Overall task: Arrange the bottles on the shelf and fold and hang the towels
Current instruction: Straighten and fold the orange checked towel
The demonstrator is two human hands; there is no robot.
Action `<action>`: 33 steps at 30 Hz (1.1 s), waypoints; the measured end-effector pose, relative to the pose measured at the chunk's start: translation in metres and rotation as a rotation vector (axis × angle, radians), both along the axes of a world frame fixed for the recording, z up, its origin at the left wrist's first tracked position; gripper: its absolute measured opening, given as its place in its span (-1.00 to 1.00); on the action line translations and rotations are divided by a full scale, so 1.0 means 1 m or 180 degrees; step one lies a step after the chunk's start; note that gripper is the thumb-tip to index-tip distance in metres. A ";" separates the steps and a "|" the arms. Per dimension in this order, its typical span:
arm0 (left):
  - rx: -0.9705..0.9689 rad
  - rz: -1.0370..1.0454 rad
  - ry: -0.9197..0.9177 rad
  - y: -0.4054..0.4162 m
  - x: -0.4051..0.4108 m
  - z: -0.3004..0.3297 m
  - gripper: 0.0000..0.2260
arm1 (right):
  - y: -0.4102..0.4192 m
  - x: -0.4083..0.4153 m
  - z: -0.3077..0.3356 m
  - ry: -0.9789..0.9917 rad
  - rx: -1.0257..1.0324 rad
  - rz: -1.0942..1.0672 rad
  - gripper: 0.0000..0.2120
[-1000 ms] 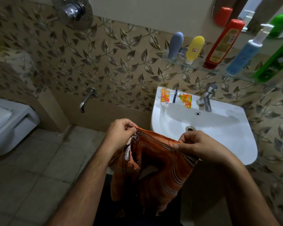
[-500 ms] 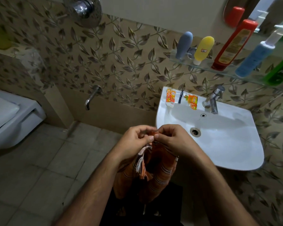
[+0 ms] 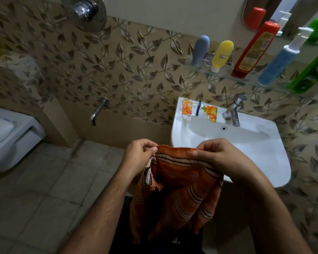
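Note:
An orange striped towel [image 3: 178, 187] with a white fringe hangs in front of me, below the sink's front edge. My left hand [image 3: 140, 153] pinches its top left corner and my right hand [image 3: 215, 154] pinches the top edge further right, so the cloth is spread between them. On the glass shelf [image 3: 226, 73] at the upper right stand a grey-blue bottle [image 3: 200, 50], a yellow bottle [image 3: 221, 55], a red bottle [image 3: 255, 50], a blue pump bottle [image 3: 277, 65] and a green bottle [image 3: 310, 74].
The white sink [image 3: 246, 143] with a chrome tap [image 3: 234, 111] holds small orange sachets [image 3: 210, 111] on its back rim. A wall spout [image 3: 97, 110] sticks out at the centre left, a white toilet [image 3: 9, 136] stands at the left, and grey floor tiles [image 3: 44, 198] lie below.
Half a second ago my hands were together with the towel bunched. They have moved apart, and the towel's top edge is stretched out between them.

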State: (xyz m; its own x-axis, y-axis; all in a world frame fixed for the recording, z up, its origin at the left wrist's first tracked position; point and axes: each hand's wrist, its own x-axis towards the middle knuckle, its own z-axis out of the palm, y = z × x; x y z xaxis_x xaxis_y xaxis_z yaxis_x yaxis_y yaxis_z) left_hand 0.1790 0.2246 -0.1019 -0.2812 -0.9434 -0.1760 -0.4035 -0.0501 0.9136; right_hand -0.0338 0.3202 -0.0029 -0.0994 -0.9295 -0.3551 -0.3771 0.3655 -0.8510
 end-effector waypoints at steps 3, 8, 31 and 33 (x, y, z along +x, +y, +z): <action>0.0144 -0.0363 0.0347 0.007 0.001 0.002 -0.75 | -0.009 0.017 -0.009 0.0047 -0.0291 -0.0221 -0.87; 0.0522 -0.0887 0.1169 0.018 -0.008 0.018 -0.64 | -0.016 0.035 -0.017 0.0492 -0.0319 0.0171 -0.87; 0.0029 0.0111 -0.0113 0.003 -0.009 0.004 -0.93 | 0.006 0.000 0.000 0.0245 0.0018 0.0124 -0.80; 0.0212 -0.0336 0.0381 0.006 -0.004 0.012 -0.68 | 0.001 0.005 -0.006 0.0291 -0.0206 0.0015 -0.83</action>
State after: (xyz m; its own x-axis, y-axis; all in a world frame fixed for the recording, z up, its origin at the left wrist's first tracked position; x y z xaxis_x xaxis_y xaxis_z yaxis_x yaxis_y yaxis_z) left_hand 0.1746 0.2309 -0.0903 -0.4008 -0.8948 -0.1964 -0.2982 -0.0753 0.9515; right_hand -0.0283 0.3213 -0.0087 -0.1241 -0.9507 -0.2841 -0.4558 0.3090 -0.8347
